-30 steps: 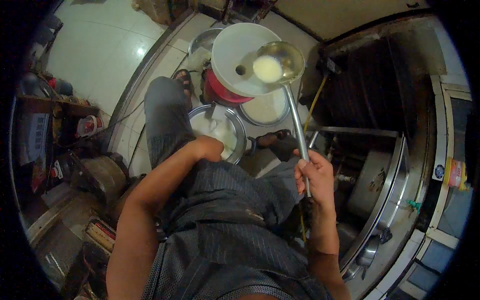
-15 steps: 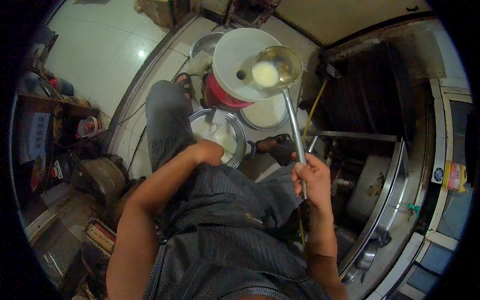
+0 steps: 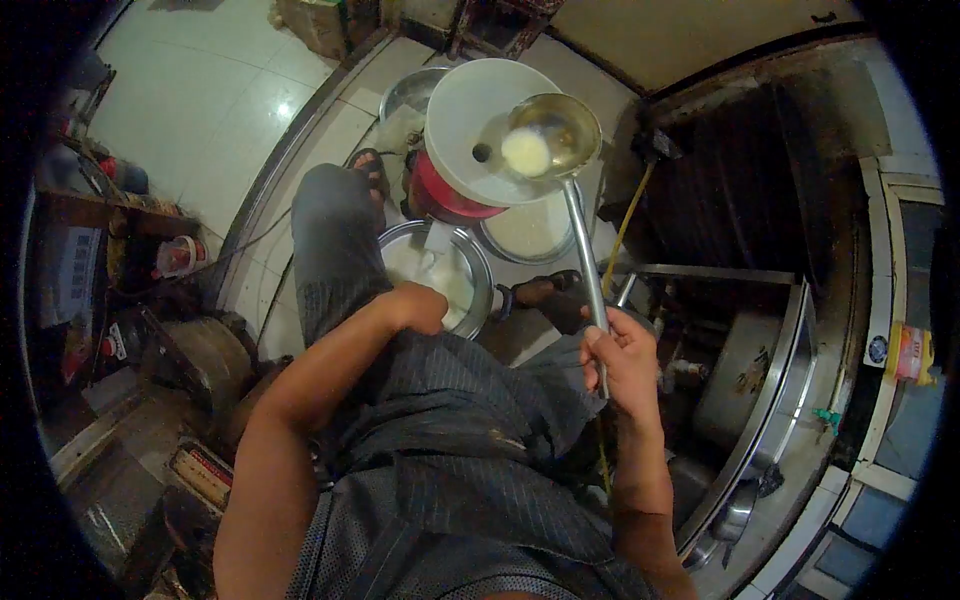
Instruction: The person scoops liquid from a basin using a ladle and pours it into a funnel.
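Observation:
My right hand (image 3: 618, 350) is wrapped round the long handle of a metal ladle (image 3: 578, 115). Some pale liquid lies in the ladle's bowl, which hangs over the right side of a wide white basin (image 3: 455, 110) with a dark round hole. Under the basin is a red machine body (image 3: 445, 190). My left hand (image 3: 418, 306) is closed at the near rim of a metal pot (image 3: 483, 275) holding whitish contents; its fingers are turned away, and anything in them is hidden. A second metal pan (image 3: 530, 228) with pale liquid stands beside the machine.
An empty-looking metal bowl (image 3: 415, 92) lies behind the machine. At the right is a metal-framed stand (image 3: 720, 272) with a yellow hose (image 3: 628, 220) near it. Dark equipment (image 3: 205, 350) and a shelf with a small tub (image 3: 180, 256) are at the left.
The ladle has shifted slightly left and down in view, with its pale liquid still inside. My right hand moved slightly with it; my left hand stays at the pot's rim.

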`<control>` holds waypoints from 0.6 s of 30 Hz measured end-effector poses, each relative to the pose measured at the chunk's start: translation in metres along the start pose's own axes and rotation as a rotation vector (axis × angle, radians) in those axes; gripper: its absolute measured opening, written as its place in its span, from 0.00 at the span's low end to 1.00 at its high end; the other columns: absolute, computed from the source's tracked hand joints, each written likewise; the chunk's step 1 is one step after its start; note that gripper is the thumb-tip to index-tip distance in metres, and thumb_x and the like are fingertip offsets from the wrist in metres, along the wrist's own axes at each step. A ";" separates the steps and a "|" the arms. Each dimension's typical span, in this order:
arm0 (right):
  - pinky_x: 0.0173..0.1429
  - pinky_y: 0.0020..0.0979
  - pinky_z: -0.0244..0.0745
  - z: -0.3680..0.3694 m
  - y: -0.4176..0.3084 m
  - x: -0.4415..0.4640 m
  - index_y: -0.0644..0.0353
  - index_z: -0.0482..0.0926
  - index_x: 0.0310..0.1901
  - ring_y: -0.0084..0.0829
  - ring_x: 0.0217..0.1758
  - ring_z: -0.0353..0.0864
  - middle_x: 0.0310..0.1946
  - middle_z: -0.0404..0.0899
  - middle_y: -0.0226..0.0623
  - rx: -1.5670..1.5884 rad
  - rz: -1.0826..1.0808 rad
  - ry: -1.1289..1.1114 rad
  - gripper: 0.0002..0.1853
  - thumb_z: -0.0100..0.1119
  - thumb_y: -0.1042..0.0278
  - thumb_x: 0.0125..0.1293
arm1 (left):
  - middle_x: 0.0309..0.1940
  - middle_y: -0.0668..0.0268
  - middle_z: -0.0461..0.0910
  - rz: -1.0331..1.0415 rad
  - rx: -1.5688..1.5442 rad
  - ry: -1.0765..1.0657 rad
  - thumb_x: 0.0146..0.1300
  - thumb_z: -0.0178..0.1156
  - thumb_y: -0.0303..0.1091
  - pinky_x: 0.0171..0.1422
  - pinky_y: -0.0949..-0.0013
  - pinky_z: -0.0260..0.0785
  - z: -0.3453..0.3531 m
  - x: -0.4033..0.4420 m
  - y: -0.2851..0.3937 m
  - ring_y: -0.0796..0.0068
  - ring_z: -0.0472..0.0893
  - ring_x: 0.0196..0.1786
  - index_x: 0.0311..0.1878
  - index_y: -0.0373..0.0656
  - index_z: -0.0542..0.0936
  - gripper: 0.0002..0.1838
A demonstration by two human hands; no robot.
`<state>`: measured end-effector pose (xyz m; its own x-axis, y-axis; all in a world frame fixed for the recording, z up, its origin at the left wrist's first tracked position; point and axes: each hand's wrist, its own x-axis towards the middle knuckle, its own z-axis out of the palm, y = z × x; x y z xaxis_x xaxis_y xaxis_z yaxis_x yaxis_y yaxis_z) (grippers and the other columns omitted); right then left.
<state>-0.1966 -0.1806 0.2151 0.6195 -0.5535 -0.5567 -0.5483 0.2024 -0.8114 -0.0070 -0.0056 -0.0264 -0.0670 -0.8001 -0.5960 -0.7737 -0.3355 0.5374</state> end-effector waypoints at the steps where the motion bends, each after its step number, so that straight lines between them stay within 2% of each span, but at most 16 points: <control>1: 0.17 0.24 0.67 0.000 0.001 0.000 0.68 0.74 0.54 0.22 0.13 0.71 0.22 0.75 0.33 -0.009 -0.006 0.001 0.15 0.57 0.73 0.67 | 0.37 0.52 0.85 0.000 0.001 0.000 0.50 0.56 0.42 0.42 0.47 0.74 -0.002 -0.002 0.001 0.47 0.84 0.40 0.36 0.42 0.85 0.16; 16: 0.17 0.24 0.69 0.000 0.016 0.006 0.69 0.73 0.55 0.21 0.15 0.74 0.24 0.77 0.35 -0.067 -0.040 0.043 0.17 0.59 0.73 0.66 | 0.34 0.52 0.84 0.009 -0.006 0.001 0.48 0.56 0.42 0.39 0.48 0.75 0.000 0.000 0.000 0.47 0.84 0.36 0.35 0.41 0.85 0.17; 18: 0.18 0.23 0.67 0.003 0.017 0.005 0.69 0.74 0.54 0.20 0.15 0.72 0.23 0.76 0.33 -0.077 -0.054 0.067 0.17 0.58 0.73 0.66 | 0.33 0.53 0.84 0.000 0.010 -0.016 0.48 0.56 0.42 0.38 0.49 0.74 -0.002 -0.001 0.001 0.48 0.84 0.35 0.34 0.41 0.85 0.17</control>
<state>-0.2013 -0.1769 0.1979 0.6117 -0.6153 -0.4972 -0.5584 0.1093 -0.8223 -0.0068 -0.0061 -0.0238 -0.0767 -0.7920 -0.6057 -0.7802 -0.3306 0.5311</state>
